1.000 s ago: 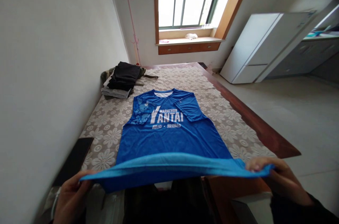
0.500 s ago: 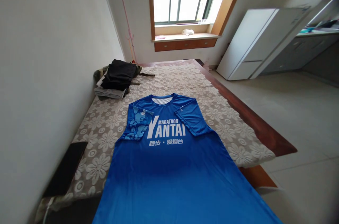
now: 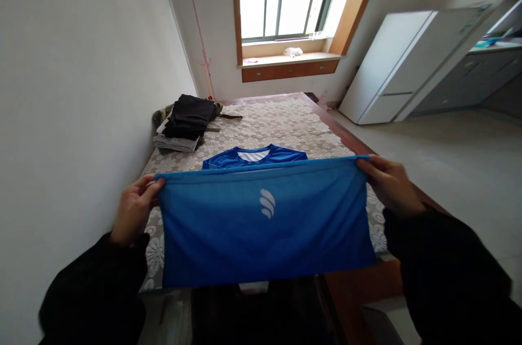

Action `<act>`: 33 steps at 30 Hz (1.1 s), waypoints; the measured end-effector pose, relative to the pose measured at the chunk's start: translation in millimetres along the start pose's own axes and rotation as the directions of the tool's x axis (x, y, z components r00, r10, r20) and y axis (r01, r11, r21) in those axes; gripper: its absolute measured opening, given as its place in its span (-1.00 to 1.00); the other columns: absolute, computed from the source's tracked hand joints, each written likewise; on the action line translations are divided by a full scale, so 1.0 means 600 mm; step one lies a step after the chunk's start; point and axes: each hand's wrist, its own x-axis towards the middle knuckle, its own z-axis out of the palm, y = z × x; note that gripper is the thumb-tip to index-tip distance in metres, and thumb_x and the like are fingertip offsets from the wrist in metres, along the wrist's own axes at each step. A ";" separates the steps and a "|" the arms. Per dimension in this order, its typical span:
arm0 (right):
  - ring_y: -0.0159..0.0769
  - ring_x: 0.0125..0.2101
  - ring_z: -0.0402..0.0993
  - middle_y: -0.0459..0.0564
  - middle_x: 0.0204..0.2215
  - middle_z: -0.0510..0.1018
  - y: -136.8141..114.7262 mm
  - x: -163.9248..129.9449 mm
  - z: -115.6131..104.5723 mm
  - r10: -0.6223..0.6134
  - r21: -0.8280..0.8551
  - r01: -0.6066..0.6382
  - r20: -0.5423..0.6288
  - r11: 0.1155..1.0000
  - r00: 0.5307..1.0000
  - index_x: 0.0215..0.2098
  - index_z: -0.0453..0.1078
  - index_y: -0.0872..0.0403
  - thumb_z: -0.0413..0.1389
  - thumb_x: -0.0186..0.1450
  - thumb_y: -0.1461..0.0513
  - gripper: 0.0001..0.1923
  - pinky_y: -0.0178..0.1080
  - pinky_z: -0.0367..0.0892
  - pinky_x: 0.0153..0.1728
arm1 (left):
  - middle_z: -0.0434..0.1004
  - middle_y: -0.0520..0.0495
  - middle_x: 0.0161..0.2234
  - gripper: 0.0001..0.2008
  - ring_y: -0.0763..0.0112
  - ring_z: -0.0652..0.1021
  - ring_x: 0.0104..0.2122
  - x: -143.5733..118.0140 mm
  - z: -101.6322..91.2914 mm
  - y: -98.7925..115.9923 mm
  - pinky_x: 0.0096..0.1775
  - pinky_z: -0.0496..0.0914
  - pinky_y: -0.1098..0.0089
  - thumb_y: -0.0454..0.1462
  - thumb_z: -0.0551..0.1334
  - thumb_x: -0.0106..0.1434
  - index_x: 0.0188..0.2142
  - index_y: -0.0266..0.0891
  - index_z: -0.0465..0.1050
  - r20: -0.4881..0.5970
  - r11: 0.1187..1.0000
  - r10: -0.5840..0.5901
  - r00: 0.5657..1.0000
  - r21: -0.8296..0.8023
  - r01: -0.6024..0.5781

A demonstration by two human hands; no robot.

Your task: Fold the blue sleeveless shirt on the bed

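A blue marathon shirt lies on the bed, its lower half folded up over the chest so a small white logo faces me. Only the collar shows beyond the raised hem. My left hand pinches the hem's left corner. My right hand pinches the hem's right corner. Both hands hold the hem stretched taut above the bed, in dark sleeves.
The bed carries a floral lace cover and has a wooden edge on the right. A pile of dark folded clothes sits at the far left by the wall. A white fridge stands right, and a pink coat stand is beside the window.
The hem was low near me a second ago, with the shirt front spread flat. Both hands have lifted it and carried it forward, folding the lower half over the printed chest.
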 end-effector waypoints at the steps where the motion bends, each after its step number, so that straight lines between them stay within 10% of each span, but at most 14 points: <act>1: -0.43 -0.44 0.43 -0.03 -0.47 0.56 0.007 0.032 0.023 0.044 -0.003 -0.044 0.131 0.999 0.990 -0.23 0.55 0.41 0.23 0.26 0.02 -0.49 -0.29 0.28 -0.38 | 0.54 0.03 -0.39 -0.38 0.49 0.50 -0.44 0.039 0.021 -0.007 -0.36 0.40 0.47 0.08 0.41 0.06 -0.10 -0.40 0.47 0.041 0.998 0.005 0.999 0.055 -0.007; 10: -0.35 -0.55 0.36 -0.11 -0.59 0.48 0.129 0.194 0.137 0.142 -0.257 -0.073 0.260 0.964 0.955 -0.47 0.47 0.08 0.25 0.12 -0.01 -0.69 -0.32 0.28 -0.55 | 0.65 -0.09 -0.37 -0.74 0.31 0.60 -0.38 0.246 0.141 -0.105 -0.35 0.48 0.41 -0.11 0.28 0.19 -0.28 -0.26 0.56 0.097 0.834 0.107 0.989 0.533 -0.143; 33: -0.17 -0.40 0.50 0.00 -0.49 0.60 0.244 0.255 0.178 -0.052 -0.582 0.127 0.144 0.803 0.988 -0.39 0.53 0.02 0.09 0.26 -0.07 -0.63 -0.20 0.26 -0.36 | 0.70 -0.10 -0.22 -0.69 0.17 0.65 -0.24 0.305 0.183 -0.152 -0.26 0.41 0.35 -0.08 0.17 0.34 -0.09 -0.13 0.59 0.008 0.608 0.225 0.974 0.780 -0.147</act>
